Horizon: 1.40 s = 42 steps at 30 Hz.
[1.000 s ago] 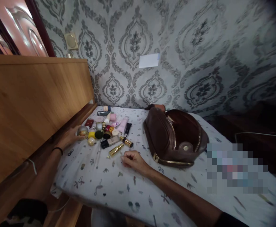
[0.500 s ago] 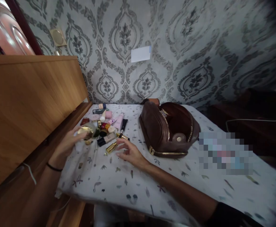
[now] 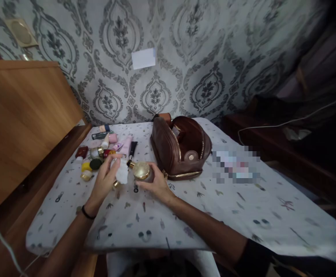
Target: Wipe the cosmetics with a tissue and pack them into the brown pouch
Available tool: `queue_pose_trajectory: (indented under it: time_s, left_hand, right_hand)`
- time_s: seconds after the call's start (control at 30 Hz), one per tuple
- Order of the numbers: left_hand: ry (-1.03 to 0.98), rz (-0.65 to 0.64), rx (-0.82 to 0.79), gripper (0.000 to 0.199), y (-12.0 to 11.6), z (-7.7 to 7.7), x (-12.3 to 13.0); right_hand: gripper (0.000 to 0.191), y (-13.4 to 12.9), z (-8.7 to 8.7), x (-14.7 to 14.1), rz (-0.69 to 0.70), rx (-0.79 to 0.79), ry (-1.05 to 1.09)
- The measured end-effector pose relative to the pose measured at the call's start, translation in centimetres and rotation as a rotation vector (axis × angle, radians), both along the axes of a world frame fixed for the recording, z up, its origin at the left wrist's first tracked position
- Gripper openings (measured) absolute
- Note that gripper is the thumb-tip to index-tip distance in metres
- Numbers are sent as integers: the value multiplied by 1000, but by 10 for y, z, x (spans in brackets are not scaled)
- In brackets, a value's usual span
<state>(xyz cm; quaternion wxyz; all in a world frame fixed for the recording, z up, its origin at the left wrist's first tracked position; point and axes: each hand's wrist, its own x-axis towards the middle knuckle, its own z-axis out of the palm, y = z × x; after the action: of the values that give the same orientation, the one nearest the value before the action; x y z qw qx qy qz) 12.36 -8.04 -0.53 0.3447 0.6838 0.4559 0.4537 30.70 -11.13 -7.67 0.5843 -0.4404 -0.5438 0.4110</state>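
Observation:
My right hand point(image 3: 160, 187) grips a round cosmetic jar point(image 3: 142, 171) with a shiny gold lid, thumb and fingers about its side. Beside it, my left hand point(image 3: 106, 179) pinches a crumpled white tissue point(image 3: 122, 172), which hangs close to the jar's left side. Under the tissue, a gold tube point(image 3: 116, 184) partly shows on the cloth. Behind my hands lie a black tube point(image 3: 133, 148), a pink tube point(image 3: 127, 145) and other cosmetics. Left of my left hand are a dark green round container point(image 3: 95, 164) and a small gold-capped bottle point(image 3: 86, 176).
An open brown leather bag point(image 3: 163, 148) stands on the patterned tablecloth point(image 3: 156, 227), right of my hands. Farther right is a pixelated patch point(image 3: 237, 163). A wooden cabinet point(image 3: 26, 115) borders the table's left side, and a papered wall point(image 3: 168, 42) rises behind.
The gold-lidded jar has passed from my left hand to my right, towards the middle. My left hand now has the white tissue. The view has turned right.

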Motion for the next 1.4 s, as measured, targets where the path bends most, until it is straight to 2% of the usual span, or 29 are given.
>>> queue_pose_trajectory:
  time_s: [0.07,0.13,0.2,0.23,0.3,0.4,0.53,0.67,0.8,0.93,1.07,1.23,1.4]
  left_hand:
    - [151,-104,247,34,-8,-2,9]
    - [331,-324,511,34,-13,-8,19]
    - [474,-485,676,35,-13,-15,29]
    - [509,-503,701,34,-11,-18,33]
    - [495,-462,653,34,-4,-24,38]
    - [367,-375,486,33,4,-28,42]
    - [284,-280,314,34,6,-32,39]
    - [324,-213,170,40,5,-36,32]
    - [464,-170,87,33,5,-38,27]
    - [548,-60,166,35,3,-43,28]
    - [606,-5,392,40,0,-48,28]
    - [698,-34,765,37,-6,-45,27]
    - [640,-126,922,23,-12,-43,31]
  right_hand:
    - [57,1,-1,0,5,8,-33]
    - [53,4,-4,-2,41,40,-45]
    - [47,7,-9,-2,76,68,-68]
    - [46,9,-11,-2,68,74,-86]
    - [49,11,-15,0,8,75,-131]
    - [58,12,-15,4,-62,80,-199]
    - [52,9,-12,4,-84,58,-267]
    - [54,7,-13,2,-142,73,-259]
    - [54,6,-13,3,-195,78,-283]
    - [51,6,-11,5,-236,65,-318]
    - [53,6,-12,5,-237,37,-321]
    - [57,8,-16,5,-231,31,-303]
    - [54,5,-16,4,-166,129,-389]
